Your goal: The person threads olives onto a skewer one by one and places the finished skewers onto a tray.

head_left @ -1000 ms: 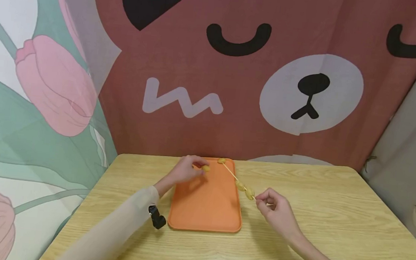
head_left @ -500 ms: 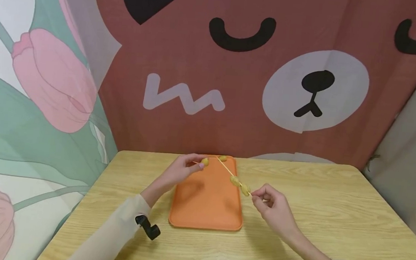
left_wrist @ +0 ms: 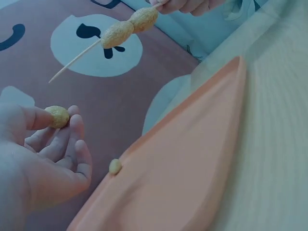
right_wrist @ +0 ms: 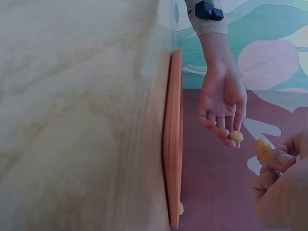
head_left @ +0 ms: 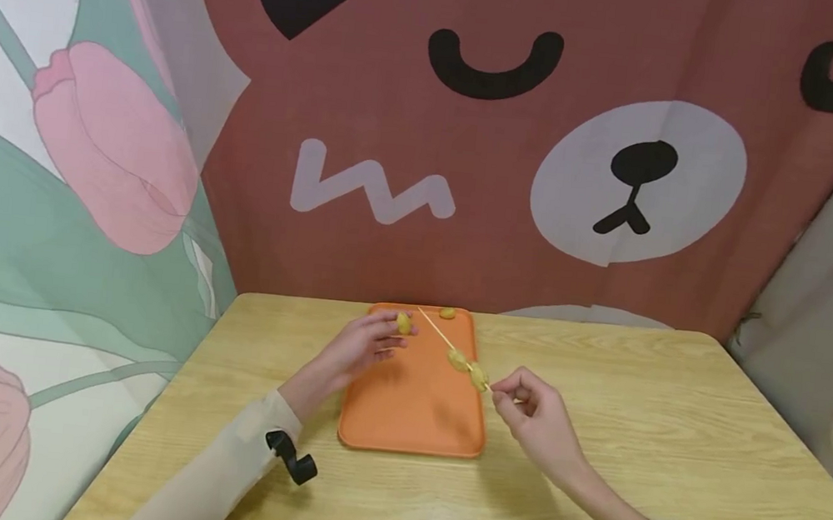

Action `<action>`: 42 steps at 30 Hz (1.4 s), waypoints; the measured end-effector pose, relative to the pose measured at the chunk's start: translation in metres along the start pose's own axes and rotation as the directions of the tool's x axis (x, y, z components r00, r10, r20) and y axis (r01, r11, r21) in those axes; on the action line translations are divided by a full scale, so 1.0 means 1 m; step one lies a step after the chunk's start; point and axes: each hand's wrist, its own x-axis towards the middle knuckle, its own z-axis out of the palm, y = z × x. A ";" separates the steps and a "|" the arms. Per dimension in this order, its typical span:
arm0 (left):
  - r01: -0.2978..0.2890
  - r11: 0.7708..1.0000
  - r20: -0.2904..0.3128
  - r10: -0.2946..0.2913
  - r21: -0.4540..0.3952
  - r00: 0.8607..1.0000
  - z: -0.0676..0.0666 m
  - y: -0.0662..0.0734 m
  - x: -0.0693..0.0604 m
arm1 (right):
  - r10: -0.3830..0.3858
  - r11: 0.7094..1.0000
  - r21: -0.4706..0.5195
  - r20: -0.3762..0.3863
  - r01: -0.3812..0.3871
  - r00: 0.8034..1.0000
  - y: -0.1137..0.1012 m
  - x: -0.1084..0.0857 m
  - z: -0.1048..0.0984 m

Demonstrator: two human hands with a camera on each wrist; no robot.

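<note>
My left hand (head_left: 351, 352) pinches a small golden-brown food ball (head_left: 404, 323) between thumb and fingers, above the far left of an orange tray (head_left: 409, 418). My right hand (head_left: 540, 418) pinches the near end of a thin wooden skewer (head_left: 436, 329). Two oval golden balls (left_wrist: 131, 27) sit threaded side by side on it, close to the right fingers. Its bare pointed tip aims up-left, apart from the held ball in the left wrist view. In the right wrist view, the right fingers hide most of the skewer. Another ball (head_left: 447, 313) lies at the tray's far edge.
The tray lies on a light wooden table (head_left: 637, 398). Directly behind the table hangs a brown curtain (head_left: 356, 262) with a bear print. A black wrist camera mount (head_left: 292, 457) sticks out from the left sleeve.
My right hand has carried the skewer leftward, bringing its tip nearer the ball in my left hand. The left hand has turned, with its lower fingers now spread.
</note>
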 end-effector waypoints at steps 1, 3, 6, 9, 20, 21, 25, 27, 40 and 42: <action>0.006 1.000 0.005 -0.006 -0.019 1.000 0.000 -0.002 0.002 | 0.000 1.000 0.001 0.003 0.000 1.000 0.000 -0.001 0.001; 0.014 0.998 0.014 -0.013 -0.055 1.000 0.000 -0.005 0.004 | 0.003 1.000 0.003 0.013 -0.003 1.000 0.001 -0.003 0.002; 0.024 0.993 0.014 -0.023 -0.115 1.000 0.000 -0.009 0.005 | 0.004 1.000 0.004 0.037 -0.005 0.999 0.003 -0.005 0.005; 0.023 0.984 0.003 -0.023 -0.177 1.000 0.000 -0.011 0.004 | 0.006 1.000 -0.002 0.052 -0.006 0.999 0.005 -0.005 0.007; 0.008 0.967 0.100 0.018 -0.254 0.995 0.002 -0.008 -0.001 | 0.009 0.999 -0.045 0.085 -0.005 0.996 0.005 -0.003 0.008; 0.004 0.966 0.108 0.025 -0.260 0.994 0.002 -0.007 -0.002 | 0.011 0.999 -0.050 0.086 -0.007 0.996 0.004 -0.003 0.008; -0.006 0.969 0.110 0.034 -0.249 0.993 0.005 -0.005 -0.003 | 0.034 0.998 -0.063 0.086 -0.028 0.996 0.001 -0.002 0.008; -0.018 0.976 0.111 0.043 -0.217 0.993 0.006 -0.004 -0.004 | 0.046 0.997 -0.064 0.088 -0.040 0.995 0.001 -0.002 0.008; -0.083 0.993 0.123 0.093 -0.084 0.988 0.015 -0.002 -0.007 | 0.051 0.996 -0.073 0.100 -0.044 0.994 -0.002 -0.003 0.008; -0.080 0.994 0.125 0.089 -0.076 0.988 0.017 -0.002 -0.008 | 0.051 0.997 -0.068 0.093 -0.044 0.994 -0.003 -0.003 0.009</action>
